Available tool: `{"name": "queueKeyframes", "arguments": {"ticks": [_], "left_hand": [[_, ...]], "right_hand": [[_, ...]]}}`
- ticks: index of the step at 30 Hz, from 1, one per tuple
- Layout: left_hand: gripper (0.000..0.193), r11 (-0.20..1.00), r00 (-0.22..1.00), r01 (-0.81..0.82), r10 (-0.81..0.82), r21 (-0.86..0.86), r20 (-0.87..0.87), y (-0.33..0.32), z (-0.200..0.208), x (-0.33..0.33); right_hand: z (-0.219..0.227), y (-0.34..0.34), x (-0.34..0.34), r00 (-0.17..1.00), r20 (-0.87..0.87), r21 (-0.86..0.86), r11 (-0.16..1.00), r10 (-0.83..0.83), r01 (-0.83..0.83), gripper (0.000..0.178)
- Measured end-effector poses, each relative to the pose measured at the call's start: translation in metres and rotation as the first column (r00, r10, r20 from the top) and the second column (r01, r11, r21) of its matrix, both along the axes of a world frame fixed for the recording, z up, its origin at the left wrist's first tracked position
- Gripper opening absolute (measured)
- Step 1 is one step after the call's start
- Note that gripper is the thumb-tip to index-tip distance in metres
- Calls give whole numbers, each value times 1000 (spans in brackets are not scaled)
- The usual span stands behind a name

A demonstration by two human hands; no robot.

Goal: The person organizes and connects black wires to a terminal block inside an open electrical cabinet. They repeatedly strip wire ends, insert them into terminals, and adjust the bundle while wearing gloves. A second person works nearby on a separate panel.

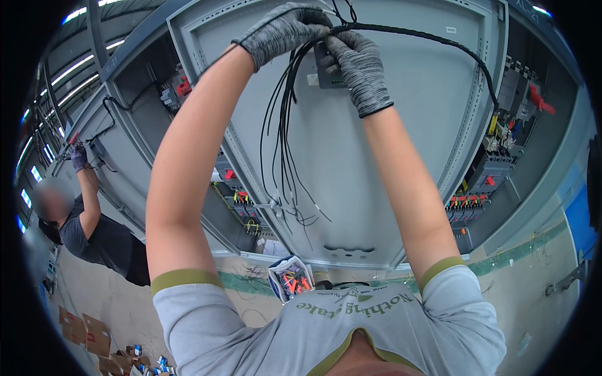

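Both my hands wear grey knitted gloves and are raised to a black wire bundle (414, 32) at the top of a grey cabinet door (389, 194). My left hand (290, 31) is closed round the bundle, its fingertips near the point where the wires branch. Close beside it, my right hand (356, 59) pinches the same bundle with bent fingers. Loose black wires (287, 119) hang down the door below my left hand. A dark module (330, 76) on the door is partly hidden behind my right hand.
Open cabinet bays with breakers flank the door; a red handle (540, 100) sticks out at right. A box of tools (291, 279) stands below. Another person (94, 225) works at a door on the left. Cardboard boxes (88, 332) lie on the floor.
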State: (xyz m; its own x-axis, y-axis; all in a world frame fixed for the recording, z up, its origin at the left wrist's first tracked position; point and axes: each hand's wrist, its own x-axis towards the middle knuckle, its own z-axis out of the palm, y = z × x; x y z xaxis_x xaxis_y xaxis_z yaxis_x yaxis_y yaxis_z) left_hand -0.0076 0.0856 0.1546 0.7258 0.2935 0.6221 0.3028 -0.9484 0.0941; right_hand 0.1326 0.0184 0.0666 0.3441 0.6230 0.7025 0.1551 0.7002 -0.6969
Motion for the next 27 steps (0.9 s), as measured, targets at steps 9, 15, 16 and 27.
{"name": "queueKeyframes", "arguments": {"ticks": [9, 15, 16, 27], "left_hand": [[25, 987, 987, -152, 154, 44, -45, 16, 0, 22], [29, 996, 996, -80, 79, -44, -39, 23, -4, 25], [30, 994, 997, -72, 72, -81, -5, 24, -6, 23], [25, 999, 999, 37, -36, 30, -41, 20, -5, 28]], "right_hand": [[10, -3, 81, 168, 329, 620, 347, -929, 703, 18], [21, 9, 86, 192, 653, 477, 595, -732, 647, 16], [22, 11, 86, 218, 662, 472, 624, -717, 623, 16], [29, 7, 93, 314, 709, 452, 748, -632, 486, 15]]}}
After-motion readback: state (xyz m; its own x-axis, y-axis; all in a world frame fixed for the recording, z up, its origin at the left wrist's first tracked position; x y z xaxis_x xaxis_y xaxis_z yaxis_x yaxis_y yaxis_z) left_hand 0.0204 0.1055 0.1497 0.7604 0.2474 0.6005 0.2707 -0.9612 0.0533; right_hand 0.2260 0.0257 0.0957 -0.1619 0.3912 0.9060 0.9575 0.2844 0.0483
